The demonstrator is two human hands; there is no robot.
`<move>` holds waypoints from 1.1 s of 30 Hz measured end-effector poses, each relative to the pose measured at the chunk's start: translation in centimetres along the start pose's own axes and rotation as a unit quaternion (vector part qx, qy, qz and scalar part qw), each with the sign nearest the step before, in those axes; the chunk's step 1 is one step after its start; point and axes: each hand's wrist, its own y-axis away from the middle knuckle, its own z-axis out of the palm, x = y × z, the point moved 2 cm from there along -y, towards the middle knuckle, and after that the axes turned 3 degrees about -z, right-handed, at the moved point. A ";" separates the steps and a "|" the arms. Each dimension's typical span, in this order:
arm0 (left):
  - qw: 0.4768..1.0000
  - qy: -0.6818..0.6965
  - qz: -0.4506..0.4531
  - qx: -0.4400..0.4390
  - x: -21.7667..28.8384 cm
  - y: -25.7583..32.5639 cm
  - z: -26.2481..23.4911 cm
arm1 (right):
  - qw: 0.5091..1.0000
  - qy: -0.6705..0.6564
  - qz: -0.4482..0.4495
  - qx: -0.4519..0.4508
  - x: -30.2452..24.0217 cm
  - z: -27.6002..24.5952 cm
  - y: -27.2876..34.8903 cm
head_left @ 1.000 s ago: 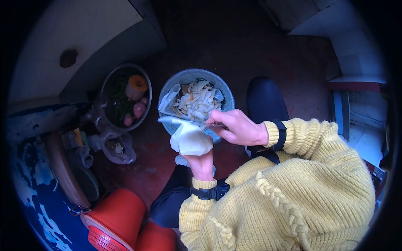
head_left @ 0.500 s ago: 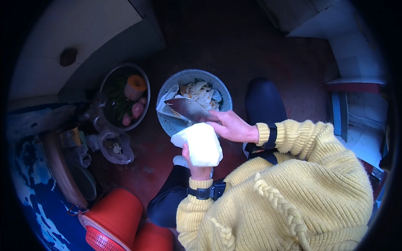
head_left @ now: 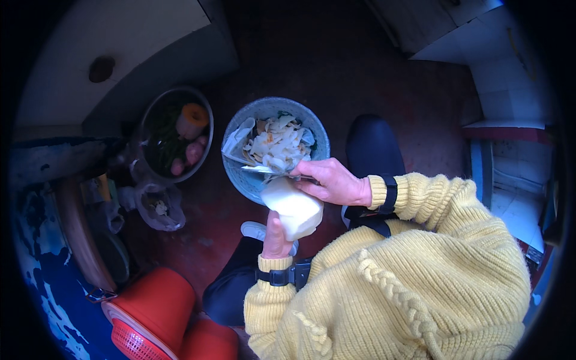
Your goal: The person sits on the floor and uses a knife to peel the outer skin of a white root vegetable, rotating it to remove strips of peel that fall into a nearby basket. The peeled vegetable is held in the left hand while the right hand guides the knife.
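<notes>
My left hand (head_left: pixel 277 235) grips a large white peeled vegetable (head_left: pixel 292 207) from below, holding it over the near rim of a blue-grey bowl (head_left: pixel 237 175). My right hand (head_left: pixel 335 182) is shut on a knife (head_left: pixel 255 169); its blade lies flat across the top of the white vegetable and points left over the bowl. The bowl holds a heap of pale thin shavings (head_left: pixel 277 144). Both arms wear yellow knitted sleeves with dark wrist straps.
A dark metal bowl (head_left: pixel 206 143) with greens, an orange piece and pink roots stands left of the blue bowl. A clear plastic bag (head_left: pixel 158 207) lies below it. Red plastic baskets (head_left: pixel 153 315) sit at lower left. My dark shoe (head_left: pixel 372 144) rests on the reddish floor.
The knife blade went from tilted above the vegetable to lying flat on its top again. The white vegetable shifted slightly right in my left hand.
</notes>
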 end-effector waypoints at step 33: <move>0.996 0.055 -0.051 0.037 -0.1 -1.3 -0.2 | 0.944 0.247 -0.208 -0.068 -1.7 -2.3 1.5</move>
